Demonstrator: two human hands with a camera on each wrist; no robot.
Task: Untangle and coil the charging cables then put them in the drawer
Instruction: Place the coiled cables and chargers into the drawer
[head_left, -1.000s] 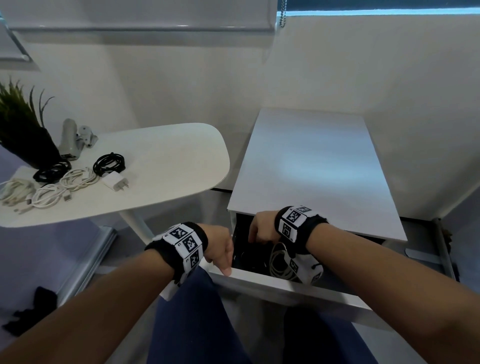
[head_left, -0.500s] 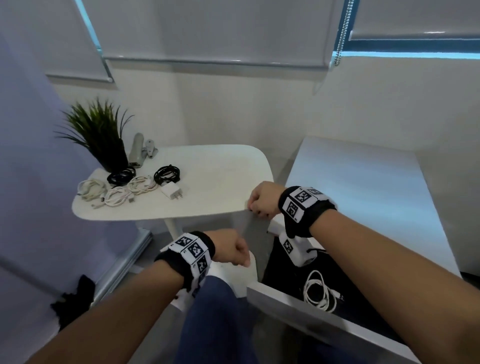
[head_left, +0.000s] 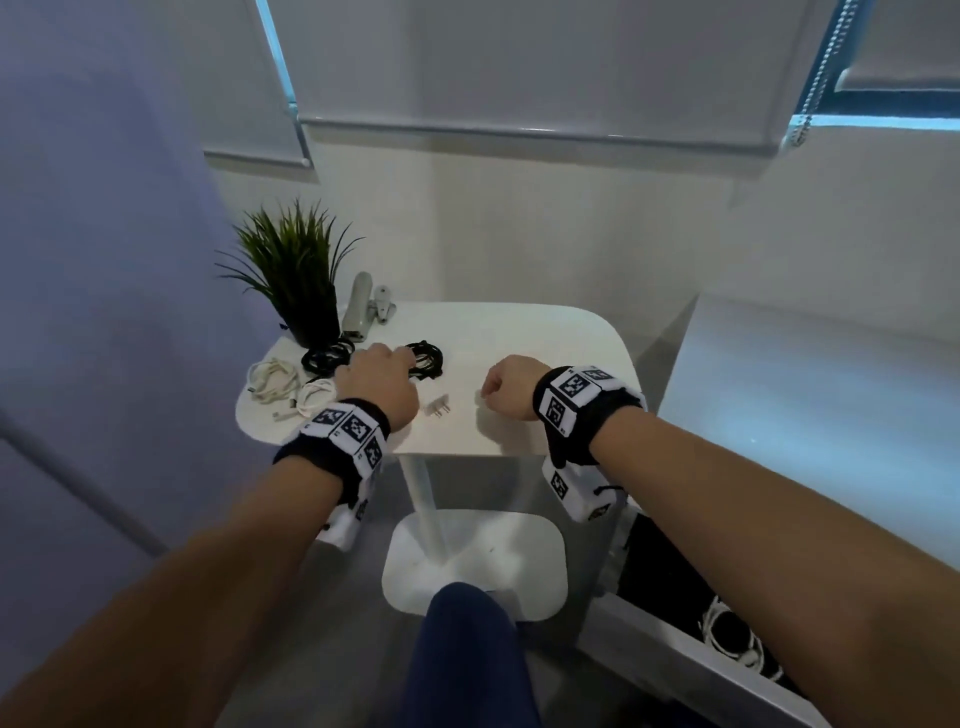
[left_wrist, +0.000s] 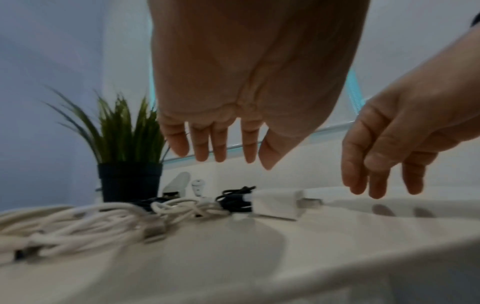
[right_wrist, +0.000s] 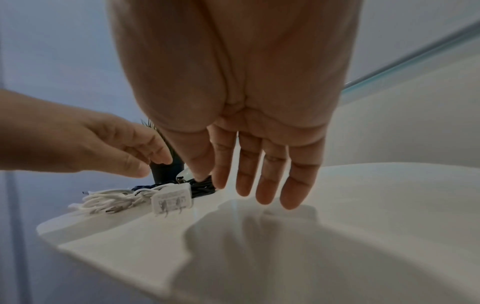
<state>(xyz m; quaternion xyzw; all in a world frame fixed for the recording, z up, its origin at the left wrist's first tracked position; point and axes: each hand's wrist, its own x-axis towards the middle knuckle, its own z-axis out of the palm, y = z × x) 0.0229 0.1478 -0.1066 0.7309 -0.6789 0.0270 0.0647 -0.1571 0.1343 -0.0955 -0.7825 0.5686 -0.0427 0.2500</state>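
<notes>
On the white side table lie two black coiled cables, several white cables and a white wall charger. My left hand hovers open over the charger and the nearer black coil; in the head view only the charger's prongs show. In the left wrist view my left hand hangs with straight fingers, holding nothing. My right hand hovers over bare tabletop, and in the right wrist view the right hand holds nothing. One white coiled cable lies in the open drawer.
A potted plant and a grey stapler-like object stand at the table's back left. The white cabinet top lies to the right, above the drawer. The table's foot and my knee are below.
Both hands left the drawer and moved up and left over the table. The white coil stays in the drawer. The view swung left toward the table.
</notes>
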